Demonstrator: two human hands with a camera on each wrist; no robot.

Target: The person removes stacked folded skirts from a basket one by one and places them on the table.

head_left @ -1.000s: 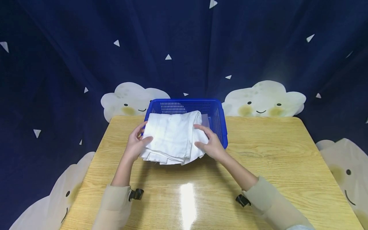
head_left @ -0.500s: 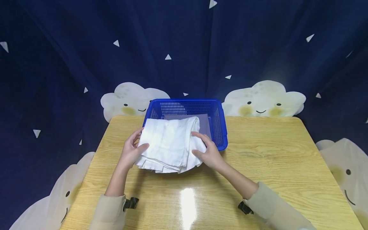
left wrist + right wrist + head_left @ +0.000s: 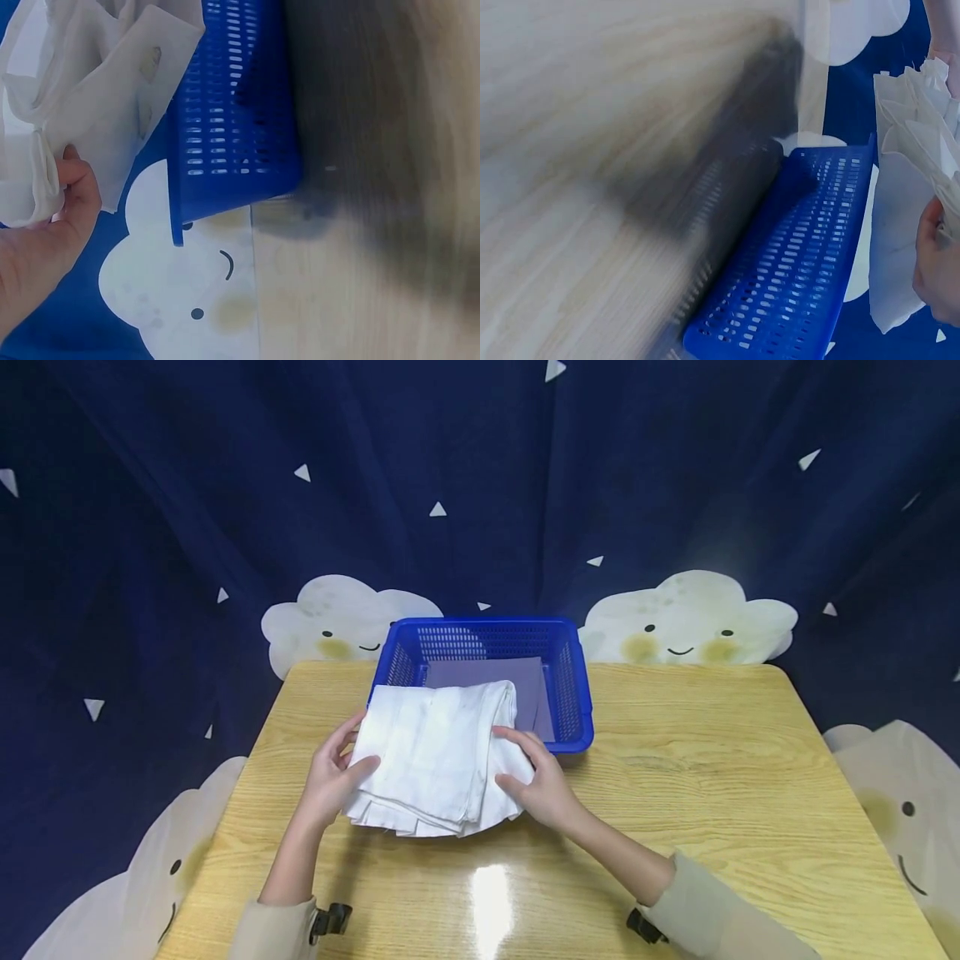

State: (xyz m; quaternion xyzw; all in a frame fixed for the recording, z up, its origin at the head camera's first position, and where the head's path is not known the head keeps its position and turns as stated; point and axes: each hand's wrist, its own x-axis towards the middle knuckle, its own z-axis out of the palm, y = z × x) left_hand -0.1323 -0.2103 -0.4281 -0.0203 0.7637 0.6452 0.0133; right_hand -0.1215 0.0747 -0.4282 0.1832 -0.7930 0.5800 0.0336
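Note:
A folded white cloth [image 3: 423, 743], several layers thick, is held up between both hands over the front of a blue plastic basket [image 3: 573, 693]. My left hand [image 3: 333, 774] grips its left edge, thumb on top and fingers beneath. On the opposite side my right hand [image 3: 542, 781] holds the cloth's right edge, with thumb and forefinger on the upper face. In the left wrist view, curled fingers [image 3: 79, 191] pinch the cloth's folded edge. The right wrist view shows the cloth's loose layers [image 3: 911, 142] above the basket's slotted side. The basket's front is largely hidden behind the cloth.
Flat greyish-purple material [image 3: 487, 672] lies in the bottom of the basket. The basket stands at the back of a wooden table [image 3: 697, 760]. Behind the table hangs a dark blue curtain [image 3: 480, 485] with white triangles and smiling clouds.
Both hands have drawn the white cloth back toward the body and slightly left, away from the basket. More of the purple material inside the basket now shows. The basket has stayed in place.

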